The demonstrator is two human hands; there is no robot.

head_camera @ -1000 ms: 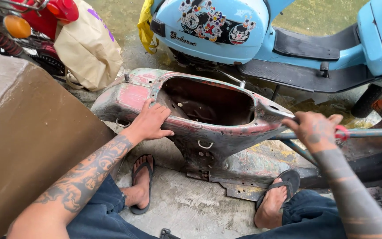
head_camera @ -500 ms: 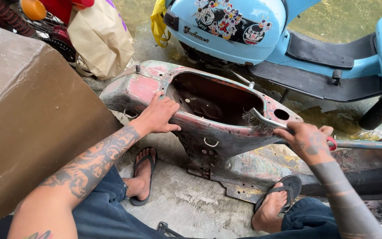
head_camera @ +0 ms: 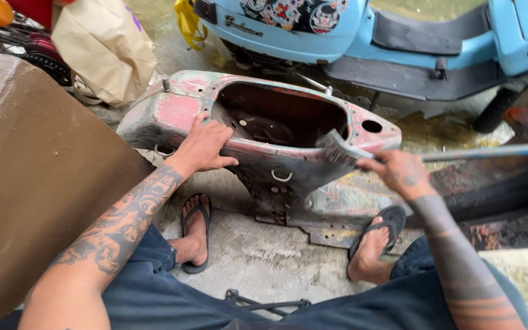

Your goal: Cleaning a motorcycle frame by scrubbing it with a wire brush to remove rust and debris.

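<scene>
While left hand [head_camera: 205, 145] presses scooter shell [head_camera: 258, 131] flat, right hand [head_camera: 398, 174] grips half-hidden wire brush [head_camera: 340, 150]

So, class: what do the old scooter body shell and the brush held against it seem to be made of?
Scooter body shell: probably sheet metal; flaking red and pale paint, dark bare patches. Brush in the right hand: stiff grey bristles, likely wire.

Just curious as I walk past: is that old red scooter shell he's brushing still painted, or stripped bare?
Partly stripped. The scooter shell shows red patches amid dark, worn areas; the right hand holds a wire brush against its rim.
</scene>
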